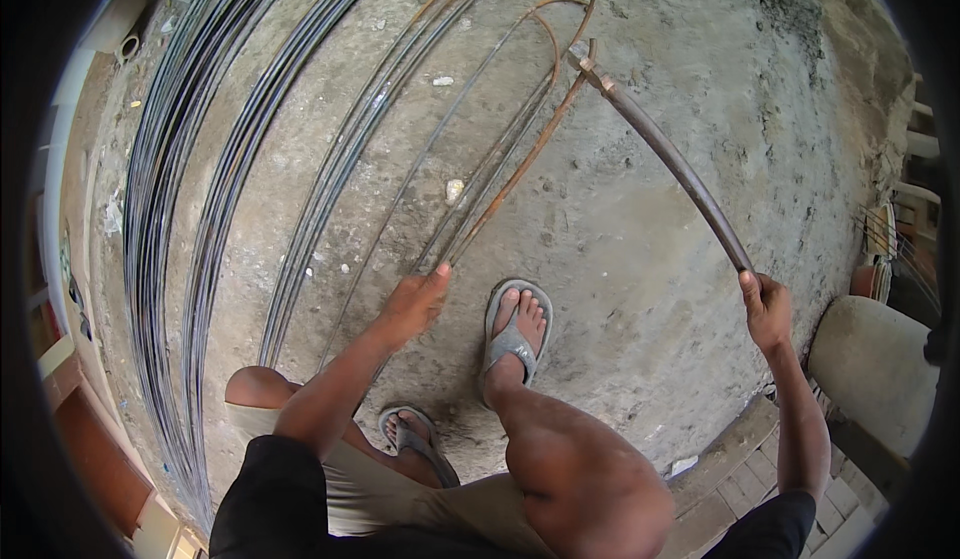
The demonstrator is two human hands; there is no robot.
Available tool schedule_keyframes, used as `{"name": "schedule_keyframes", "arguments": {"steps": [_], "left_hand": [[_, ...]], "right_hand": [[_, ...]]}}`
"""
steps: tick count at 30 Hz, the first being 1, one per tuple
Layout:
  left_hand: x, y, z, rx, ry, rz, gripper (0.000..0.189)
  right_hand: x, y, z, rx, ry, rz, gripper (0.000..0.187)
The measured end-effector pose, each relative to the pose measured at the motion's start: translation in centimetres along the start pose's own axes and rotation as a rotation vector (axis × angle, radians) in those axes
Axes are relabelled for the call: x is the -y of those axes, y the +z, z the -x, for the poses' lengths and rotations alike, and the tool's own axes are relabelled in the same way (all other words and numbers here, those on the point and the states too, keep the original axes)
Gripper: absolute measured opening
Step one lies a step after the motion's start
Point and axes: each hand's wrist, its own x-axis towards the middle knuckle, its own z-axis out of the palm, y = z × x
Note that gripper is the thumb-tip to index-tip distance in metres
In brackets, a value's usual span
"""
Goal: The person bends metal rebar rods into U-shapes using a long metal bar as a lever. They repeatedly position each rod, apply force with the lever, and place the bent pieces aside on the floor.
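My left hand (415, 305) is closed around thin steel reinforcing bars, left of my front foot. From it a rusty bar (517, 176) runs up and to the right, with darker bars beside it. My right hand (766, 310) grips the lower end of a long metal bar-bending lever (679, 165) at the right. The lever's head (589, 66) meets the rusty bar near its upper end. Whether the head is hooked around the bar or only touches it, I cannot tell. A bar with a curved, rusty end (553, 38) lies just left of the lever's head.
Bundles of long steel bars (232, 154) lie along the left on the rough concrete ground (637, 274). My sandalled foot (517, 330) stands between my hands. Paving blocks (739, 488) and a pale rounded object (870, 371) are at lower right. Small white lumps (454, 191) are scattered about.
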Motion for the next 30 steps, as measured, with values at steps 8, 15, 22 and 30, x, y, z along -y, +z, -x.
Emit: {"name": "schedule_keyframes", "arguments": {"steps": [8,15,22,30], "left_hand": [[0.4,0.4,-0.2,-0.078,0.054,-0.093,0.054],[0.6,-0.1,-0.4,-0.12,0.122,-0.173,0.055],[2.2,1.3,-1.5,-0.172,0.033,-0.116,0.059],[1.9,-0.5,-1.9,-0.282,0.16,-0.287,0.061]], "right_hand": [[-0.1,1.8,3.8,-0.077,0.037,-0.04,0.064],[1.4,5.1,7.1,-0.052,0.144,-0.215,0.061],[1.9,-2.7,-2.0,0.12,-0.04,0.108,0.061],[5.9,-0.6,-3.1,0.068,-0.118,0.25,0.058]]}}
